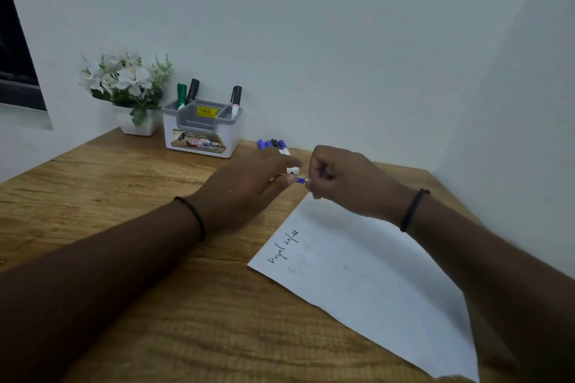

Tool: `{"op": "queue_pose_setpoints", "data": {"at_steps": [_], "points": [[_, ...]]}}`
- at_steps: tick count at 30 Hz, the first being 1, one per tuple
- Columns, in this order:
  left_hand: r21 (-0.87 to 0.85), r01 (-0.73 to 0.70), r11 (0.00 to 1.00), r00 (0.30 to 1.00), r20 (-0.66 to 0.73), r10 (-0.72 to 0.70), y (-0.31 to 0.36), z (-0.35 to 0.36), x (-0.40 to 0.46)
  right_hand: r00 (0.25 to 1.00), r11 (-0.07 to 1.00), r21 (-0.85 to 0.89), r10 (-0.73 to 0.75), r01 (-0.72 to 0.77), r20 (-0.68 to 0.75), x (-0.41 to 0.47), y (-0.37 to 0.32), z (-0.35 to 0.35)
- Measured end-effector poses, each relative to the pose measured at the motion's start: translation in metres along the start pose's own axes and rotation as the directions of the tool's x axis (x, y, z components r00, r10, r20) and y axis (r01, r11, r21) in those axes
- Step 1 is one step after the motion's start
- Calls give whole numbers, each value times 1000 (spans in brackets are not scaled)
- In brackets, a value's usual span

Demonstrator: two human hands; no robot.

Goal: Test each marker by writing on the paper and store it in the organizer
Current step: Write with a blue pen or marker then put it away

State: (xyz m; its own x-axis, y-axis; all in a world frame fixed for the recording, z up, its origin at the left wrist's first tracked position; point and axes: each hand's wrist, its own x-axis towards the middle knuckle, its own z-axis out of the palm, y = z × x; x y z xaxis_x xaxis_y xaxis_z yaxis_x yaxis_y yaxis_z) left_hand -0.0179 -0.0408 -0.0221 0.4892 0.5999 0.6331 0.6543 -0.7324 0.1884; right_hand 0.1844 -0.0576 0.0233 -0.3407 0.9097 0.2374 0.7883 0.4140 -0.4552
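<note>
My left hand and my right hand meet above the far end of the white paper, both holding one blue marker; only a short blue and white piece shows between them. The paper carries a line of handwriting. Behind my left hand, several loose markers lie on the table by the wall. The white and grey organizer stands at the back with a green marker and two black markers upright in it.
A white pot of artificial flowers stands left of the organizer. The wooden table meets walls at the back and right. A dark window frame is at far left.
</note>
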Motion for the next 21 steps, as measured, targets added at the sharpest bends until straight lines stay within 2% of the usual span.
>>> {"op": "queue_pose_setpoints", "data": {"at_steps": [3,6,12,15,17,19,21], "points": [[-19,-25,1000,999,21,26,13,5,-3,999,998,53,-15,16,-33,-13,5,5],[-54,16,998,999,33,-14,14,4,-2,998,997,76,-17,22,-59,-16,9,8],[-42,-6,999,1000,8,6,10,7,2,991,998,54,-26,33,-131,-24,-1,16],[-80,-10,997,999,-38,7,17,6,6,988,987,162,39,-14,-152,-29,-10,9],[-81,-21,997,998,-56,17,21,4,8,984,944,316,136,-93,-115,-33,-13,3],[1,-59,998,996,-61,59,20,-2,8,971,864,454,238,-219,15,-38,-13,-2],[83,-73,994,994,-71,79,16,-8,5,940,827,447,306,-340,150,-43,-8,-8]]}}
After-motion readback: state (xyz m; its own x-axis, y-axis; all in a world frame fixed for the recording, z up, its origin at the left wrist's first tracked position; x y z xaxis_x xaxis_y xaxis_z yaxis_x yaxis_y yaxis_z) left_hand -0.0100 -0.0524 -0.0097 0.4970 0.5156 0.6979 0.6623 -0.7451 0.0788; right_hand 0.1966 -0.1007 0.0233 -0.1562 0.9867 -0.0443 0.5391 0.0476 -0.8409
